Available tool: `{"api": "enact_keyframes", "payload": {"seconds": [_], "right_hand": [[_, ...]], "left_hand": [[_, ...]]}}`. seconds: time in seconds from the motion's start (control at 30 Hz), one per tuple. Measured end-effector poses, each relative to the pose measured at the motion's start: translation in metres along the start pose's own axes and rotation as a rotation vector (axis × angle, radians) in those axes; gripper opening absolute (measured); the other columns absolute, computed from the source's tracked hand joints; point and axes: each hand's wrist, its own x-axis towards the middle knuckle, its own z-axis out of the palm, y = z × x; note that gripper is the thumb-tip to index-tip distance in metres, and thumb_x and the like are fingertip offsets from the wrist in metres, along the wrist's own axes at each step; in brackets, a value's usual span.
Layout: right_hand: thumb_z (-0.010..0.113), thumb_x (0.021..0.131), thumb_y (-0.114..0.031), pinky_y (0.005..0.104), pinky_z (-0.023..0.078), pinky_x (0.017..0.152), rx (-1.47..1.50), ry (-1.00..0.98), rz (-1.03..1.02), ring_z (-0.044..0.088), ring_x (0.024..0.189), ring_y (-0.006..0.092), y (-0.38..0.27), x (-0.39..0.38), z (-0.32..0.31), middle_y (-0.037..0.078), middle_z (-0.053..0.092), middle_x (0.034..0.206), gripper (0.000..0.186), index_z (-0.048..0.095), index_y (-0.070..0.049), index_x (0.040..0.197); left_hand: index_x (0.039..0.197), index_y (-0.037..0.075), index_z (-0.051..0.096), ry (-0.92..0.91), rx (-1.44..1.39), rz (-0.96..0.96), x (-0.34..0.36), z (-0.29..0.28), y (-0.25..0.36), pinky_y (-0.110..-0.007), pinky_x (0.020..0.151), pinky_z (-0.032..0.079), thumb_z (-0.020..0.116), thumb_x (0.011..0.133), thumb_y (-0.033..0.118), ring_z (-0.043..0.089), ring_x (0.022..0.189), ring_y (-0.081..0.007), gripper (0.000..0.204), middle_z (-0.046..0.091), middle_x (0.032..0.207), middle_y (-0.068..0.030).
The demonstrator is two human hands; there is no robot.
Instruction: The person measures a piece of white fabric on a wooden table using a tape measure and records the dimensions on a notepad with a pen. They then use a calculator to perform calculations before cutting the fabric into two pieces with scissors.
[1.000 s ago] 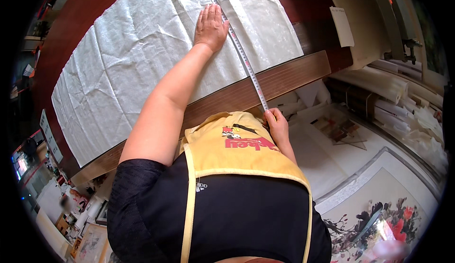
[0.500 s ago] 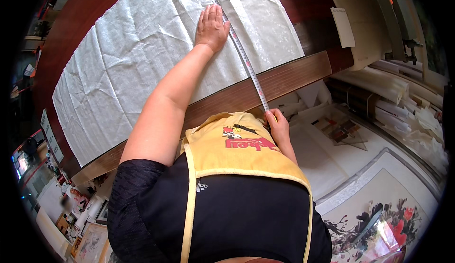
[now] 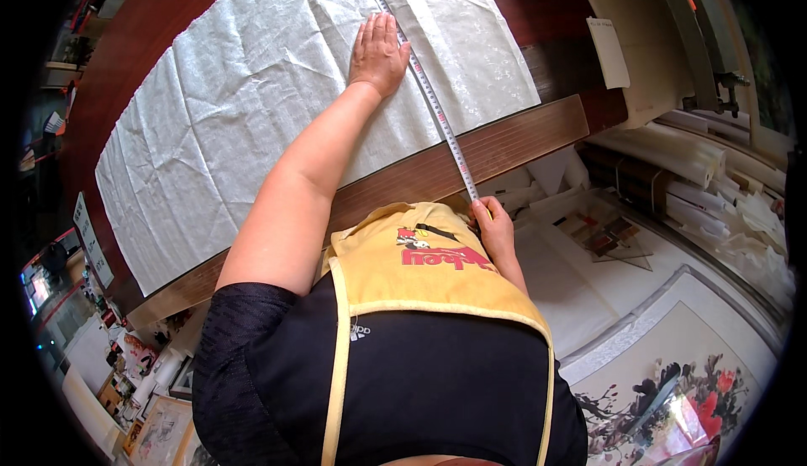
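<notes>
A wrinkled, pale grey-white sheet of patterned fabric (image 3: 244, 105) is spread over the dark red table (image 3: 538, 0). My left hand (image 3: 379, 56) lies flat on it, fingers stretched forward, its right side against a metal tape measure (image 3: 439, 117). From the far edge of the view, the tape slants across the fabric and past the table's near wooden edge. There my right hand (image 3: 495, 229) grips its near end, just off the table beside my yellow apron (image 3: 437, 252). Whatever else sits inside the right hand's fingers is hidden.
A wooden strip (image 3: 521, 132) runs along the table's near edge. At right lie rolls of paper (image 3: 660, 151), and below them a floral painting (image 3: 672, 382) on a pale surface. A white card (image 3: 607, 52) rests at the table's right end. Framed pictures (image 3: 160, 428) stand lower left.
Almost nothing differs. The whole view has shifted slightly, while my left hand stays flat on the fabric and my right hand keeps hold of the tape measure.
</notes>
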Motion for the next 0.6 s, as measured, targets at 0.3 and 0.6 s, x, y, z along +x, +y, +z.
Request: {"api": "enact_keyframes", "payload": {"seconds": [0.3,0.6], "right_hand": [[0.060,0.099,-0.028,0.0263,0.050,0.066,-0.006,0.005,0.007,0.060,0.069,0.0086,-0.0066,-0.0020,-0.0003,0.001,0.063,0.077,0.026,0.064,-0.004,0.094],[0.060,0.099,-0.029,0.0268,0.049,0.066,-0.013,-0.006,-0.004,0.059,0.069,0.0089,-0.0030,0.0004,-0.0012,0.001,0.063,0.077,0.026,0.064,-0.004,0.093]], "left_hand": [[0.146,-0.001,0.041,0.007,0.008,0.003,-0.0001,0.0021,-0.0006,-0.044,0.123,0.019,0.050,0.099,0.039,0.031,0.146,-0.0317,0.063,0.039,0.153,-0.0179],[0.148,-0.002,0.037,-0.027,0.015,0.000,0.0004,-0.0011,-0.0016,-0.043,0.123,0.018,0.049,0.097,0.050,0.029,0.147,-0.0331,0.074,0.036,0.155,-0.0186]]}}
